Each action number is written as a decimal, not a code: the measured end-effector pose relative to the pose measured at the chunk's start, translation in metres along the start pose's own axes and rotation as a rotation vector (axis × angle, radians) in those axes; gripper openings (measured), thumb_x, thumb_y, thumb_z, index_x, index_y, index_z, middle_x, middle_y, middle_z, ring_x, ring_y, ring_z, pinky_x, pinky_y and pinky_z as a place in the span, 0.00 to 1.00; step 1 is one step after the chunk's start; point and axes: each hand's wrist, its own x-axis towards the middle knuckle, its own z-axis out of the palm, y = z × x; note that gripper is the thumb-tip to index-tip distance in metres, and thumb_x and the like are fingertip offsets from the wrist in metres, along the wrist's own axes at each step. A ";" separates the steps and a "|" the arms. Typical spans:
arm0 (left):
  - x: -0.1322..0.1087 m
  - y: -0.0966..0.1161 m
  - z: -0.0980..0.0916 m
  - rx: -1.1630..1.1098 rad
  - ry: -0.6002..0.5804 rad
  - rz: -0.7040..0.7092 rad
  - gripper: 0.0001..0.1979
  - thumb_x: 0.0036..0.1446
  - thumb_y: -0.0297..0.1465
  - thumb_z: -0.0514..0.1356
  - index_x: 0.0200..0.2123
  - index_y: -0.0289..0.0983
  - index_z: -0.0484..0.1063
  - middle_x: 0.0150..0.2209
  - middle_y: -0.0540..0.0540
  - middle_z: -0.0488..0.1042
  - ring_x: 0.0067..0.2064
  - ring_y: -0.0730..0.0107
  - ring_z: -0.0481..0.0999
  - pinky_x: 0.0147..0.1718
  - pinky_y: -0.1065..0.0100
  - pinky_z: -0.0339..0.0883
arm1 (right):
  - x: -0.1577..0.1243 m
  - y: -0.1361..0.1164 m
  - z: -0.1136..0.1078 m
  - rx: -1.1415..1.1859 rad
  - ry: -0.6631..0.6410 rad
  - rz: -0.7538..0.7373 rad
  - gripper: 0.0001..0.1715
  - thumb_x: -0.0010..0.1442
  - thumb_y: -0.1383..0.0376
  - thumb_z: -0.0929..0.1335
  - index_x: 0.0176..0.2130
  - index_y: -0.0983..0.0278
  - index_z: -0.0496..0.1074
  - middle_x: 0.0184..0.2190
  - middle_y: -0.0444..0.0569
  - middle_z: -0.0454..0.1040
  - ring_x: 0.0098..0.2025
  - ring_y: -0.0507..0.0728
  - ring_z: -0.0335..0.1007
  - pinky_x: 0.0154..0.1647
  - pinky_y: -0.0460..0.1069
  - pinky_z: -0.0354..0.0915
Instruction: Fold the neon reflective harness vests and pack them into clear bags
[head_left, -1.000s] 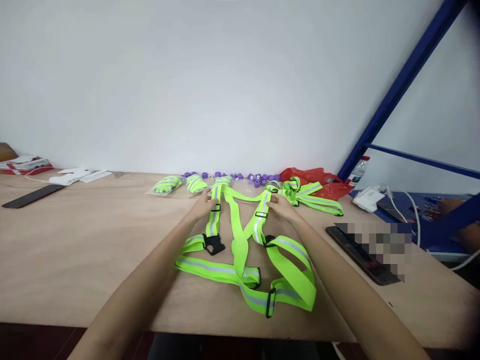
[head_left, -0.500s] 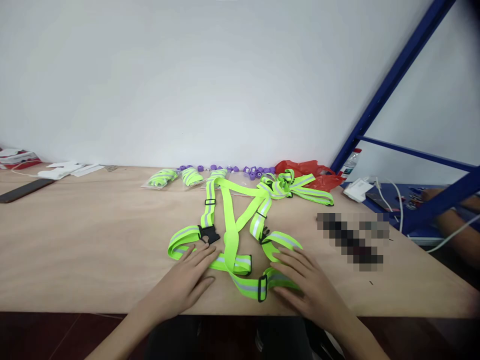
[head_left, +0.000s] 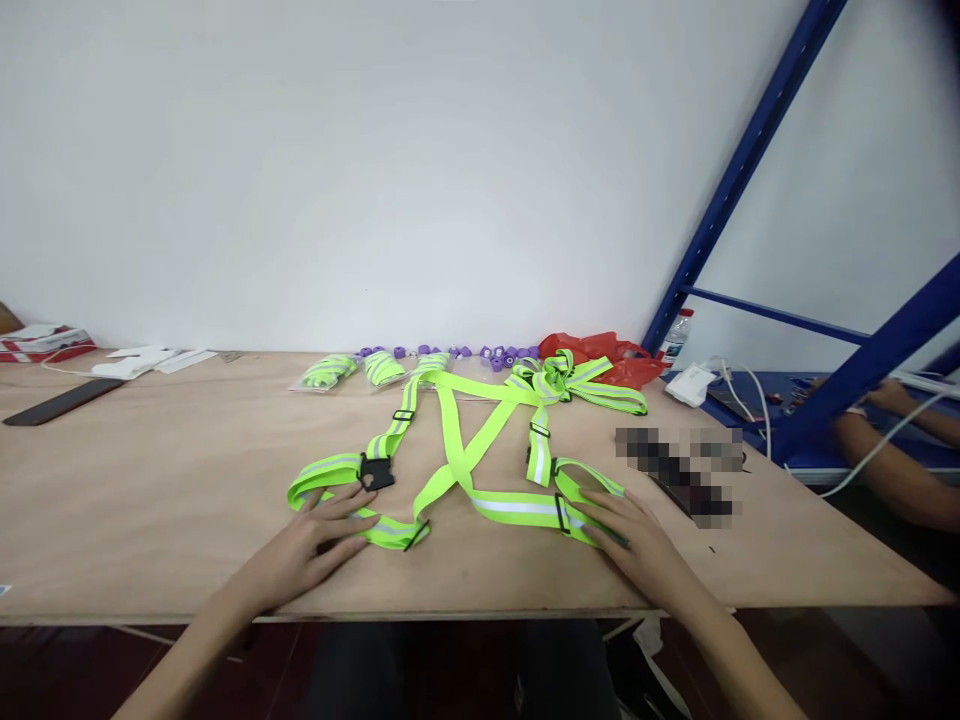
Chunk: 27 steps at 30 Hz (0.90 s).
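Note:
A lime-yellow reflective strap harness [head_left: 459,466] with grey stripes lies spread on the wooden table, its straps crossing in the middle. My left hand [head_left: 319,540] rests on the harness's lower left loop, fingers stretched out and lying across the strap. Just beyond those fingertips is a black side-release buckle [head_left: 377,472]. On the lower right loop lies my right hand [head_left: 628,535], its fingers extended over the webbing. A black strap slider [head_left: 561,514] sits to the left of that hand. Parts of both loops are hidden under the fingers.
Bagged lime straps [head_left: 328,372], small purple pieces [head_left: 510,356], a bundled lime strap [head_left: 559,375] and a red plastic bag [head_left: 619,355] line the back. Right are a white charger [head_left: 690,384], a blue frame [head_left: 709,225] and another person's arm [head_left: 885,465]. A dark bar [head_left: 64,402] lies left.
My hands have moved apart, the left one leftward. The lower loops are spread wider and the crossed straps lie flatter. The camera view has shifted slightly.

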 end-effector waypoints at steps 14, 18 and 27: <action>-0.024 -0.069 0.003 0.186 0.213 -0.232 0.25 0.66 0.48 0.48 0.52 0.44 0.78 0.59 0.42 0.73 0.63 0.47 0.67 0.61 0.43 0.59 | 0.002 0.017 -0.002 0.014 0.018 0.057 0.23 0.67 0.53 0.60 0.53 0.52 0.77 0.54 0.53 0.77 0.58 0.65 0.70 0.62 0.69 0.58; -0.020 -0.043 0.021 0.243 0.318 -0.279 0.26 0.67 0.46 0.47 0.59 0.38 0.71 0.61 0.37 0.70 0.66 0.46 0.63 0.63 0.41 0.56 | 0.000 0.014 -0.003 -0.089 0.128 0.013 0.20 0.65 0.58 0.62 0.50 0.52 0.78 0.54 0.52 0.76 0.58 0.65 0.71 0.62 0.70 0.56; -0.002 0.021 0.037 0.119 0.120 -0.206 0.28 0.68 0.48 0.49 0.68 0.52 0.55 0.70 0.45 0.56 0.70 0.44 0.53 0.62 0.38 0.52 | -0.011 -0.017 -0.010 -0.170 0.178 -0.147 0.22 0.68 0.59 0.62 0.58 0.57 0.72 0.55 0.52 0.76 0.55 0.62 0.74 0.57 0.60 0.68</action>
